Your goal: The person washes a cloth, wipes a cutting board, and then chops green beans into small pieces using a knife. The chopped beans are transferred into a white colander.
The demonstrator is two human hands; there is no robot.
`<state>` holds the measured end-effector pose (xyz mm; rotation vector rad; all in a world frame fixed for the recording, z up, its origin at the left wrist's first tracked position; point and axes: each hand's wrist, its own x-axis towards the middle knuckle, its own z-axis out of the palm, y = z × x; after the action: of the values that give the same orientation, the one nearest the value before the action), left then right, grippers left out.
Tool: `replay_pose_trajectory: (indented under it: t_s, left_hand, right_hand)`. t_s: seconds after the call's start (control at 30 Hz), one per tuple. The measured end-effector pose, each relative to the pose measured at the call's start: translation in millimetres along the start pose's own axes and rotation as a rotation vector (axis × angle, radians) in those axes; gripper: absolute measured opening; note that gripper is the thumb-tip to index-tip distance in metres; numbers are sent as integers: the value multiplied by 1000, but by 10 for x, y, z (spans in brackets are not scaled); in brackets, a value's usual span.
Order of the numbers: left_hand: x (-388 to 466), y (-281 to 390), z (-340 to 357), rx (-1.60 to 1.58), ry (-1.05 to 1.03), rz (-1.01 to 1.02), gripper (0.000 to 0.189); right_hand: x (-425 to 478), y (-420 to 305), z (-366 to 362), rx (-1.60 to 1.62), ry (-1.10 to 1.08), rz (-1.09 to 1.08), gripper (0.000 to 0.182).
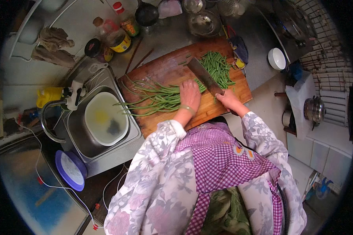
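My left hand (190, 95) presses down on a bunch of long green beans (161, 98) that lies across a wooden cutting board (167, 69). Their uncut ends fan out to the left, some past the board's edge. In my right hand (230, 101) is the handle of a cleaver (205, 75), its broad blade pointing up and left over the board, just right of the bunch's cut ends. A pile of short-cut green beans (216, 66) lies on the board beyond the blade, with a few loose pieces near the blade's tip.
Left of the board is a steel sink (76, 133) holding a white basin (106, 140) of water, with a faucet (48, 117) beside it. Bottles and jars (119, 41), chopsticks (142, 59) and a metal bowl (204, 23) stand or lie behind. A dark cloth (239, 48) touches the board's right end; a white bowl (276, 59) sits farther right.
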<state>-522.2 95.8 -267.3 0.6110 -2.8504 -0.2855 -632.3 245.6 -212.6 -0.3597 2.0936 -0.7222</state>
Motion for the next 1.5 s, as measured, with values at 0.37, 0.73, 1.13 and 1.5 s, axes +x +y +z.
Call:
replay_pose_trajectory:
  t_s: [0.37, 0.73, 1.13, 1.5]
  left_hand:
    - [148, -126, -648, -5, -216, -28, 111]
    - [-64, -134, -222, 26, -108, -43, 62]
    - [-126, -100, -206, 35, -161, -43, 31]
    - [-175, -21, -230, 85, -197, -80, 49]
  right_hand:
    - [64, -12, -50, -85, 13, 112, 36]
    - [-561, -391, -195, -161, 91, -83, 35]
    - [-298, -335, -194, -476, -107, -13, 41]
    - [216, -448, 189, -306, -97, 29, 43]
